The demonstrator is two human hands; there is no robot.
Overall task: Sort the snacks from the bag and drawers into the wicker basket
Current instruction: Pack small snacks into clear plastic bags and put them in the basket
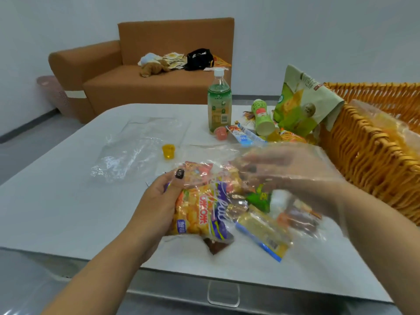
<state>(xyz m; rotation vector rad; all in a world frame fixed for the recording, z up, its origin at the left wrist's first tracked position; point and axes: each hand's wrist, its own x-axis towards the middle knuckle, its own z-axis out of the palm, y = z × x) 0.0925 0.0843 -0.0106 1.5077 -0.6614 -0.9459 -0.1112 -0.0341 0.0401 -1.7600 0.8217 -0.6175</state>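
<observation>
A clear plastic bag (322, 226) full of snacks lies on the white table (56, 212) in front of me. My left hand (159, 201) grips its left side, thumb over an orange snack packet (193, 214). My right hand (279, 169) is blurred inside the bag's mouth above the snacks; its grip cannot be made out. A yellow-and-blue packet (263, 233) lies in the bag. The wicker basket (363, 155) stands at the right, with a wrapped item (391, 130) inside.
A green bottle (219, 103), a tipped green cup (262, 117), a green chip bag (302, 103), small packets and a yellow jelly cup (168, 151) sit behind. An empty clear bag (136, 146) lies left. A drawer handle (223, 294) shows below the table edge. A brown sofa (145, 85) stands beyond.
</observation>
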